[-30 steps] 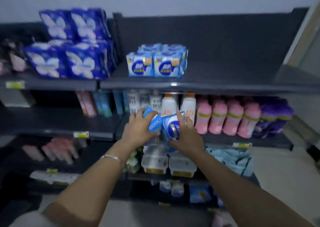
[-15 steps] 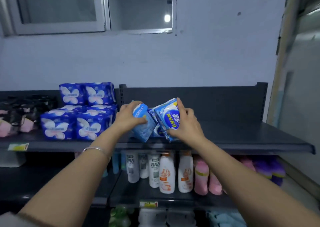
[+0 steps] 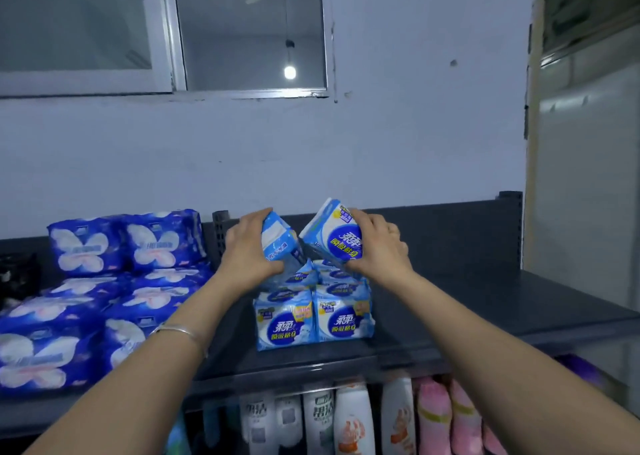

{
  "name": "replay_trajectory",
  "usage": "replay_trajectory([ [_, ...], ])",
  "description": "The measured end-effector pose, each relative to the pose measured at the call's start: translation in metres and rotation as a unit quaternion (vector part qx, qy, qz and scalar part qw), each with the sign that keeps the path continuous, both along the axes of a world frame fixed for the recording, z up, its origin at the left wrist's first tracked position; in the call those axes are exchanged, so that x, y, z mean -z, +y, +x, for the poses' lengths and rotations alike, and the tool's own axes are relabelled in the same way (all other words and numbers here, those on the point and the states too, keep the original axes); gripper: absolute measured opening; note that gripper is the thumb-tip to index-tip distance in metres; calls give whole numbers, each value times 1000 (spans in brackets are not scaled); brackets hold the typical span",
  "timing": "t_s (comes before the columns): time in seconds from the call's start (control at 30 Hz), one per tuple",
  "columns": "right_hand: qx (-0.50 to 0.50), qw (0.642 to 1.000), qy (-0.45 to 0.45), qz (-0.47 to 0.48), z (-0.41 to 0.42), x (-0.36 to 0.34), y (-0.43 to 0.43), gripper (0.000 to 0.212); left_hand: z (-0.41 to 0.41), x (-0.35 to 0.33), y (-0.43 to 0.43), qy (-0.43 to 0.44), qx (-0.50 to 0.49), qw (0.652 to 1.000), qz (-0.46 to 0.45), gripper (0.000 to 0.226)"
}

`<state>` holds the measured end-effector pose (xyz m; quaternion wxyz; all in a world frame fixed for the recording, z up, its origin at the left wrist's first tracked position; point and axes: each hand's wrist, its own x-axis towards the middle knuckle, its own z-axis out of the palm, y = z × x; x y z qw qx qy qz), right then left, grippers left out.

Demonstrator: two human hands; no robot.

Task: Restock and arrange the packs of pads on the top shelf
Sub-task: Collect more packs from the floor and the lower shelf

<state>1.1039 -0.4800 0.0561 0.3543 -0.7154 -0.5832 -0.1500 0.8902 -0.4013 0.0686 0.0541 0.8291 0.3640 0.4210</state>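
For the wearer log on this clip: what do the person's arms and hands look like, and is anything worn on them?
The left forearm and right forearm are bare, with no sleeve in frame. The left hand and right hand are ungloved. A thin silver-coloured bangle circles the left wrist. The right wrist carries nothing. No rings can be made out.

A small shop: dark shelves (image 3: 450,347) stocked with packaged pads (image 3: 313,319) and bottles (image 3: 353,420).

Dark top shelf (image 3: 485,302): light-blue pad packs (image 3: 313,319) centre, dark-blue packs (image 3: 69,333) left.
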Motion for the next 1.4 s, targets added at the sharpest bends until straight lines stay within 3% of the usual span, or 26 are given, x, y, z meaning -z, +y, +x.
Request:
replay_trajectory([
  [0.1, 13, 1000, -13, -2, 11, 1, 27, 88, 0, 9, 28, 6, -5, 1000, 13, 88],
  [0.37, 4, 997, -77, -21, 55, 16, 107, 85, 11, 17, 96, 52, -23, 997, 55, 87],
  [0.53, 8, 983, -177, -43, 74, 22, 154, 83, 39, 15, 123, 94, -58, 992, 53, 89],
  [0.73, 2, 948, -312, -57, 88, 32, 202, 75, 48, 26, 165, 102, -30, 991, 84, 97],
  [0.87, 2, 933, -354, -67, 85, 43, 224, 75, 43, 29, 179, 102, -41, 990, 90, 94],
  [1.03, -9, 953, -294, -69, 87, 50, 229, 75, 44, 26, 184, 81, -47, 992, 79, 95],
  [1.17, -36, 963, -227, -139, 86, 42, 219, 86, 47, 28, 185, 75, -10, 995, 66, 95],
  [1.23, -39, 969, -186, -157, 84, 32, 212, 79, 45, 27, 186, 77, 12, 994, 76, 94],
  [1.33, -64, 979, -149, -120, 74, 9, 207, 64, 39, 22, 187, 69, 45, 993, 83, 90],
  [1.4, -135, 982, -97, -89, 62, -5, 208, 74, 32, 19, 189, 68, 73, 990, 95, 87],
])
